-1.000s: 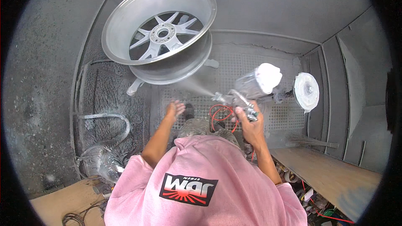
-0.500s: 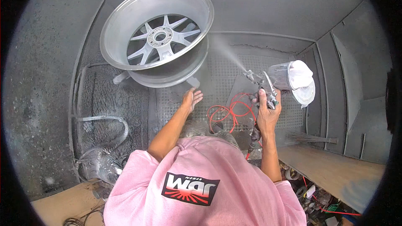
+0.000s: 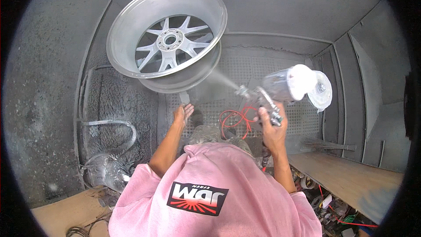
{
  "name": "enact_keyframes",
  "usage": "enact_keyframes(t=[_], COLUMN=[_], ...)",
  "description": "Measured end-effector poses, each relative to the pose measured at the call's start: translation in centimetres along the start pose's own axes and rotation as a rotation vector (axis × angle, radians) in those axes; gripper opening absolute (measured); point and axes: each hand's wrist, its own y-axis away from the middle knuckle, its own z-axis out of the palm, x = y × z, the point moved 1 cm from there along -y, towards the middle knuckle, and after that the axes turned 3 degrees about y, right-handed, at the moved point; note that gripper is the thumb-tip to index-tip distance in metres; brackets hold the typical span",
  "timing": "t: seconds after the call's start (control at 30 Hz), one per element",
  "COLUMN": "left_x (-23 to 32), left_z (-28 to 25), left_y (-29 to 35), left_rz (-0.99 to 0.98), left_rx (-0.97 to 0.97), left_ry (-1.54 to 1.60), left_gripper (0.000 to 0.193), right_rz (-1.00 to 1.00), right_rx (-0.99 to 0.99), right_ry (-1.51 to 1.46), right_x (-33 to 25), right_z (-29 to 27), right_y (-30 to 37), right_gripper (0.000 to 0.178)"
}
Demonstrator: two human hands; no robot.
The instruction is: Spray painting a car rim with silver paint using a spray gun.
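Spraying the silver multi-spoke alloy wheel rim [image 3: 169,39] inside a grey, paint-crusted spray booth.

The right hand [image 3: 272,127] has its fingers wrapped tight around the grip of a metal spray gun with a translucent white-lidded cup [image 3: 280,88], its nozzle aimed left at the rim's lower outer wall, a pale mist fanning between them. The rim sits tilted on a stand post near the booth's back left corner, open barrel towards the camera. The left hand [image 3: 182,115] reaches below it, fingers held loosely together, touching or just short of the post; I cannot tell which. A red coiled hose [image 3: 234,120] lies on the perforated floor grating [image 3: 245,70]. The coating pass looks under way; the next stretch probably calls for turning the rim while holding the gun's distance steady.
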Motion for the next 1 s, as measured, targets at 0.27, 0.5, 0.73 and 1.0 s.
enact_keyframes(t=[0.27,0.5,0.73,1.0], left_x=[2.9,5.4,6.5,-0.6], left_z=[-4.2,-7.5,-11.0,-15.4], left_y=[0.5,-0.7,-1.8,-1.4], left_rz=[0.097,0.18,0.232,-0.021], left_rx=[0.139,0.235,0.322,0.241], left_ry=[-0.065,-0.085,-0.045,-0.519], left_gripper=[0.05,0.044,0.042,0.03], right_rz=[-0.029,0.068,-0.086,0.014], right_rx=[0.108,-0.175,0.124,-0.014], right_ry=[0.119,-0.073,0.078,0.153], right_x=[1.3,2.8,2.4,3.7], right_z=[-1.0,1.7,-1.2,0.3], right_y=[-0.9,1.6,-1.2,0.9], right_gripper=[0.02,0.023,0.028,0.03])
